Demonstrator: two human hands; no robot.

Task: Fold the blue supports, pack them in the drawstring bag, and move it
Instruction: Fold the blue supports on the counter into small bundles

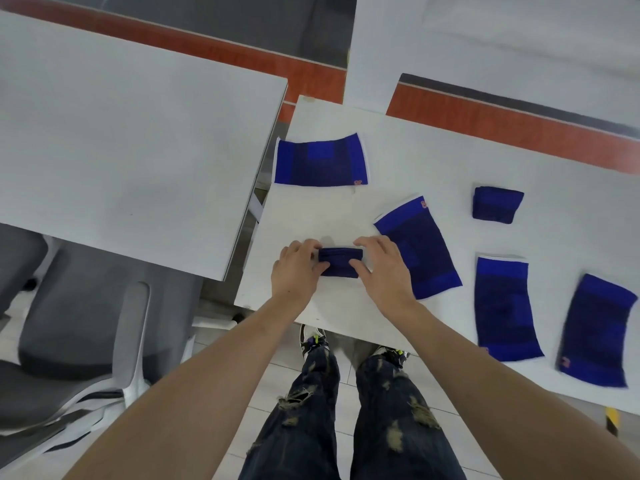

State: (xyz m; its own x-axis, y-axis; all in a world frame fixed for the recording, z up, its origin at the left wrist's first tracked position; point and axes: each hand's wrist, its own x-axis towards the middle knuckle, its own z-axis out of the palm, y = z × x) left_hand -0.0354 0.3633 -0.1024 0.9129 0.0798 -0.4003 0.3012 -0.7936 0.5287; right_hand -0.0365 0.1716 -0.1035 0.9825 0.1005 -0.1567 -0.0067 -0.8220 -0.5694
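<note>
Right now both hands work on one small folded support (340,262) near the front left corner of the white surface (433,157). The left hand (297,268) holds the bundle's left end, its grip curled round the cloth with fingers over the top and the thumb at the near edge. The right hand (381,268) holds the right end the same way, fingers bent over the top edge and the thumb pressed against the near side. The bundle lies on the surface between them, dark blue, short and thick.

Five more supports lie on the same surface. One flat support (320,161) sits spread out at the far left corner, well apart from the hands. A second flat support (417,247) lies tilted just beside the right hand, its near left part hidden under that hand. Farther right, a small folded support (497,204) rests alone. Nearer the front edge, two flat ones lie side by side: the third flat support (505,310) and, at the right, the fourth flat support (597,329), which looks blurred.

No drawstring bag shows in this view.

To the left stands another white table (121,150), with a grey chair (69,341) below it. Under the front edge of the surface the person's dark torn jeans (311,410) and shoes (313,341) show above a tiled floor.
</note>
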